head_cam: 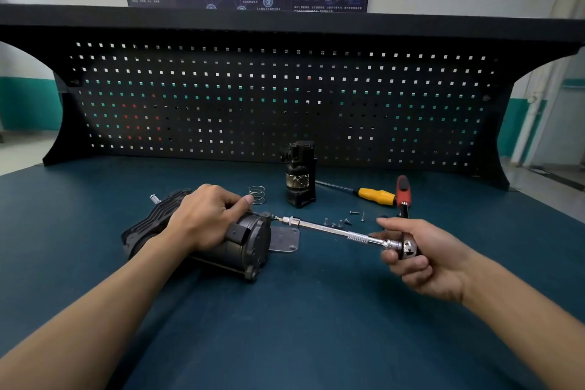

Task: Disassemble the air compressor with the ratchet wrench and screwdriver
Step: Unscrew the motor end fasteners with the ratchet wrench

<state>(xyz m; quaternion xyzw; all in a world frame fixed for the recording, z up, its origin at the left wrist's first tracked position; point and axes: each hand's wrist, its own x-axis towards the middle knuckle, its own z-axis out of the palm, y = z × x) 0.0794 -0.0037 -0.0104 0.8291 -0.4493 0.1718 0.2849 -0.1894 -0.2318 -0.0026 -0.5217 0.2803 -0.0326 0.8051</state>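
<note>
**A:** Black metal, the air compressor [221, 241] lies on its side on the blue bench [316, 326]. Which step is in hand?

**B:** I judge it is the loosening of a bolt [274, 217] at the upper corner of the compressor's end face. The ratchet wrench [332, 231] reaches this bolt through a long bar that runs away from the compressor to the right.

**A:** And the hands?

**B:** The left hand [202, 215] lies on top of the compressor, with its fingers curled over the body, and holds it down. The right hand [418, 260] is closed around the head of the wrench, at the end of the bar far from the compressor. The red handle [403, 193] stands up behind this hand.

**A:** How to do it well?

**B:** Keep the bar in one straight line with the bolt, because on such a long bar a small tilt can make the tip slip out. Push lightly toward the compressor while turning. The left hand must stop the round body from rolling.

**A:** What else is near?

**B:** A thin metal plate [285, 239] lies just right of the compressor. Small screws [345, 220] lie beyond the bar, and a spring [257, 195] is behind the compressor. Further right behind it lies the yellow screwdriver [376, 196]. I would put the bolt with those screws, so it does not get lost.
</note>
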